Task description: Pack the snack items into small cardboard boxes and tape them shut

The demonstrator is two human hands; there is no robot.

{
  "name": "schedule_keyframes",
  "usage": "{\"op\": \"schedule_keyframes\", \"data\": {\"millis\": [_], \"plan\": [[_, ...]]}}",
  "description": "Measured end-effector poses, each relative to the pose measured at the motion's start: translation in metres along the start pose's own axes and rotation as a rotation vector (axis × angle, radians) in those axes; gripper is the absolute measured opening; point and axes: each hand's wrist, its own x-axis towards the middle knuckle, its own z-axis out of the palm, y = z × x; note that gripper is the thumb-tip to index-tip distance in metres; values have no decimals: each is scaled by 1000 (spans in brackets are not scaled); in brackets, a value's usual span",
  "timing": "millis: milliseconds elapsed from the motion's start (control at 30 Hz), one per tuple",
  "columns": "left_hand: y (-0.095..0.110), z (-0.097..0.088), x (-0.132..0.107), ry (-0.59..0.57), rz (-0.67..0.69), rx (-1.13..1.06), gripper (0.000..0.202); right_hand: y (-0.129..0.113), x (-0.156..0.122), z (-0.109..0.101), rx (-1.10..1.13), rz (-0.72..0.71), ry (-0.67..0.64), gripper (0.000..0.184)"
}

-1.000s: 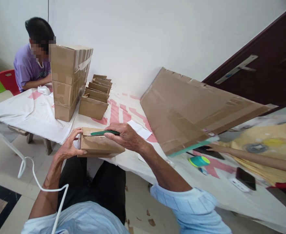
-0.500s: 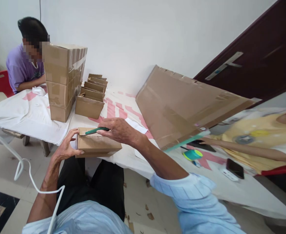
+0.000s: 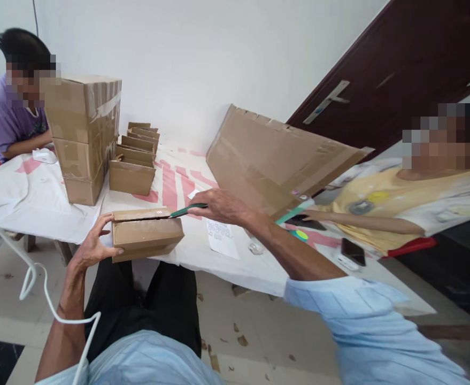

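Note:
My left hand [image 3: 91,246] grips the left end of a small brown cardboard box [image 3: 146,233] held at the table's front edge, thumb on top and fingers under it. My right hand [image 3: 218,206] is closed on a green-handled cutter [image 3: 187,209], whose tip lies at the box's top right corner. The top flap of the box is slightly lifted. A white printed slip [image 3: 221,238] lies on the cloth just right of the box, below my right wrist.
A stack of taped cartons [image 3: 83,136] and a row of small open boxes [image 3: 134,160] stand at the back left. A big flattened carton [image 3: 270,158] leans at the right. A person in purple [image 3: 2,120] and a person in yellow [image 3: 399,198] sit by the white-clothed table [image 3: 38,198].
My right hand has drawn the cutter from the box's left part across the top to its right corner. The view has swung right, showing more of the person in yellow.

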Motion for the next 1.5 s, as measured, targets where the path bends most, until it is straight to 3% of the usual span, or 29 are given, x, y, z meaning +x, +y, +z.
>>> {"op": "schedule_keyframes", "data": {"millis": [100, 167, 267, 400, 500, 567, 633, 733, 867, 933, 1100, 1267, 1500], "plan": [[2, -3, 2, -26, 0, -7, 87, 29, -24, -7, 131, 149, 177, 41], [4, -6, 5, -47, -5, -10, 91, 44, -35, 6, 182, 250, 348, 41], [6, -9, 10, -69, -19, 18, 100, 52, -46, 61, 206, 385, 439, 34], [8, -16, 17, -107, -41, 47, 109, 37, -50, 159, 191, 599, 340, 29], [6, -21, 20, -133, -57, 66, 114, 27, -46, 194, 223, 591, 348, 28], [4, -23, 23, -147, -56, 62, 117, 24, -37, 189, 250, 568, 377, 29], [1, -25, 25, -152, -52, 49, 118, 21, -25, 168, 278, 506, 457, 35], [-2, -26, 28, -149, -43, 37, 118, 6, -3, 131, 327, 248, 554, 37], [-4, -26, 28, -141, -44, 20, 119, -31, 13, 102, 330, -77, 343, 27], [-5, -25, 27, -140, -54, 3, 119, -48, 11, 98, 298, -135, 314, 24], [-3, -21, 26, -120, -72, -1, 116, -73, -12, 98, 291, -200, 404, 24], [-4, -15, 25, -86, -63, 5, 118, -87, -29, 102, 250, -265, 250, 24], [-4, -12, 21, -85, -53, -29, 118, -85, -23, 108, 226, -233, 163, 19]]}}
